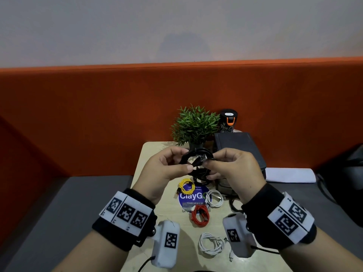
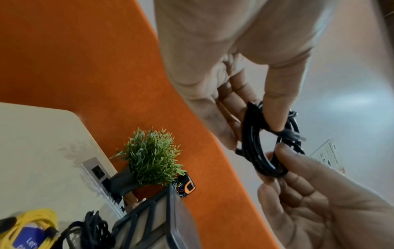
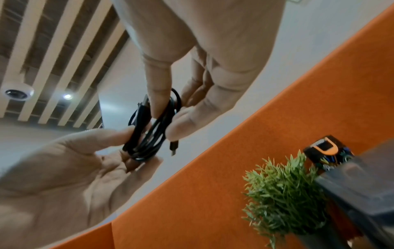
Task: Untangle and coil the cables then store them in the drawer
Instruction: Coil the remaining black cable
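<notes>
Both hands are raised above the small beige table (image 1: 151,154) and hold one coiled black cable (image 1: 197,160) between them. The left hand (image 1: 167,169) pinches the left side of the coil with thumb and fingers curled around the loops, and the right hand (image 1: 233,167) pinches the right side near a plug end, its thumb pressing the strands against the fingers. In the left wrist view one connector of the black cable (image 2: 266,143) sticks out from the bundle. On the table below the hands lie other coiled cables: a yellow cable (image 1: 187,188) on a round blue sticker (image 1: 193,197), a white cable (image 1: 215,197) just beside it, a red cable (image 1: 200,214) nearer to the person, and a second white cable (image 1: 211,244) nearest. At the far edge stand a small green plant (image 1: 194,124) and a dark bottle with an orange clip (image 1: 228,120). Beside them stands a dark drawer unit (image 1: 239,148).
</notes>
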Demonstrator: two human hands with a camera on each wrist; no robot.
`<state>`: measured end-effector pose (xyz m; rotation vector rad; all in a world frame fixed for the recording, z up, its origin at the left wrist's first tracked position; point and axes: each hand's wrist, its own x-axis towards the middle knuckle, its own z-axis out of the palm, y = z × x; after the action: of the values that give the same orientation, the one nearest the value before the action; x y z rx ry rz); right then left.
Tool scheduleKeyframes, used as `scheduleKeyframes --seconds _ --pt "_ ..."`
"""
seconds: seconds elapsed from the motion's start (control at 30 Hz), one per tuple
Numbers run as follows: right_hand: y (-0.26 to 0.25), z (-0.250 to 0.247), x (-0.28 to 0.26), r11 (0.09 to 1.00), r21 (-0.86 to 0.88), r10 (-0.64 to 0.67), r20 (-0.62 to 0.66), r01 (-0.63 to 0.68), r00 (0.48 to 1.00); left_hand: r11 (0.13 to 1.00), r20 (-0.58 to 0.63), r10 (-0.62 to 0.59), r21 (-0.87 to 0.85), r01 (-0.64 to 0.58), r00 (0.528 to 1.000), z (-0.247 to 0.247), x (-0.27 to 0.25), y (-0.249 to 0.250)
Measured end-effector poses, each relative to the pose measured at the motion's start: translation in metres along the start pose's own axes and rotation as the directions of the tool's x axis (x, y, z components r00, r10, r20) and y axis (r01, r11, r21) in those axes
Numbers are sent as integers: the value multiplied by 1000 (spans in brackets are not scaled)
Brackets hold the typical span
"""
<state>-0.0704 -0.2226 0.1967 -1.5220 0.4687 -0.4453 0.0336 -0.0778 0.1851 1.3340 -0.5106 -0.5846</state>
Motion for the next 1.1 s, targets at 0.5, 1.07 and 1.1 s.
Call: scheduleKeyframes --seconds 0.5,1.07,1.1 --pt "-4 -13 5 969 184 97 326 -164 940 975 146 -222 56 216 964 6 2 30" --pt "-8 -11 8 980 131 115 245 -151 963 976 142 -68 216 36 987 10 -1 26" --pt "-7 -10 9 988 91 103 212 -124 972 970 141 -55 241 20 988 11 -1 25"
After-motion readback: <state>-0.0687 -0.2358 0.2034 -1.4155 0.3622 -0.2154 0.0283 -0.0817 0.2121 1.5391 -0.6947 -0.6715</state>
